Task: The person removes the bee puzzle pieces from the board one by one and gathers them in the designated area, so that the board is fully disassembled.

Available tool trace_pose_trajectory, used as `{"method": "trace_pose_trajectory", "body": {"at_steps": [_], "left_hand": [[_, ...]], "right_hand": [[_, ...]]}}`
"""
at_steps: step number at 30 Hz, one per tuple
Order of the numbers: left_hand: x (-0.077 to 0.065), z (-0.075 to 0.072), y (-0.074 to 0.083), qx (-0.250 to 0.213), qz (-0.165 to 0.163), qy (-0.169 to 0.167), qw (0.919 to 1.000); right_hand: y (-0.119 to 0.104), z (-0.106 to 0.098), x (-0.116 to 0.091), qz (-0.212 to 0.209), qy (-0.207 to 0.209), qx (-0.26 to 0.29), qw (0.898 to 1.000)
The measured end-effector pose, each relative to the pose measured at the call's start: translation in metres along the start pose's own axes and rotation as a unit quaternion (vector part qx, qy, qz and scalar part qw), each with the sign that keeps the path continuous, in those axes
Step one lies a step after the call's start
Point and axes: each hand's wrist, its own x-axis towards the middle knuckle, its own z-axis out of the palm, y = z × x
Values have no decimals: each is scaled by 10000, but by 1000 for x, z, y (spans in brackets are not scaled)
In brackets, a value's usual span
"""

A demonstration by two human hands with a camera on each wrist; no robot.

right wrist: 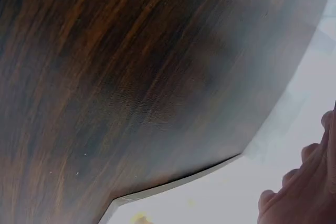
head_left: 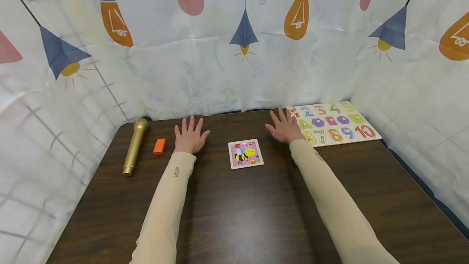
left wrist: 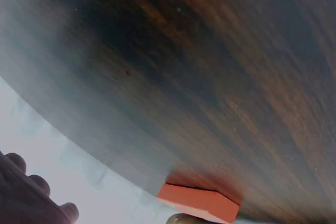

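My left hand [head_left: 189,138] is stretched out with fingers spread, palm down over the far part of the dark table, holding nothing. To its left is an orange block [head_left: 159,146], which also shows at the bottom of the left wrist view [left wrist: 199,202]. My right hand [head_left: 285,127], fingers spread too, overlaps the left edge of a number puzzle board [head_left: 354,134] in the head view. Between the hands lies a small square picture puzzle [head_left: 246,154] with a bee on it. A gold microphone [head_left: 135,146] lies at the far left.
The brown wooden table [head_left: 242,215] runs back to a white curtain [head_left: 205,72] printed with lamps and bulbs. The curtain also hangs along both sides. The number board sits at the table's back right corner.
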Motion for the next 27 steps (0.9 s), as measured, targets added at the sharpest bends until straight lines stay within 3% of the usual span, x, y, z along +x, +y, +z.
{"method": "trace_pose_trajectory", "body": {"at_steps": [3,6,8,12,16,19,27], "left_hand": [[2,3,4,-304,145,-78,9994],[2,4,10,-846,581,-124,9946],[0,5,13,-1264,884,-125,9879],[-6,6,22,-2123,1210,-58,9697],[-11,6,35,-2581,1396,17,9560],[-13,6,47,-2722,1449,15,9512],[-17,13,66,-2857,1334,-262,9486]], "right_hand": [[0,1,1,-111,60,15,9999],[-3,1,0,-403,152,276,9987],[-7,0,-3,-627,129,723,9953],[-12,1,-10,-940,-231,2061,9737],[-12,3,-19,-911,-690,3001,9470],[-11,5,-25,-900,-816,3208,9393],[-7,17,-27,-982,-792,3037,9444]]}}
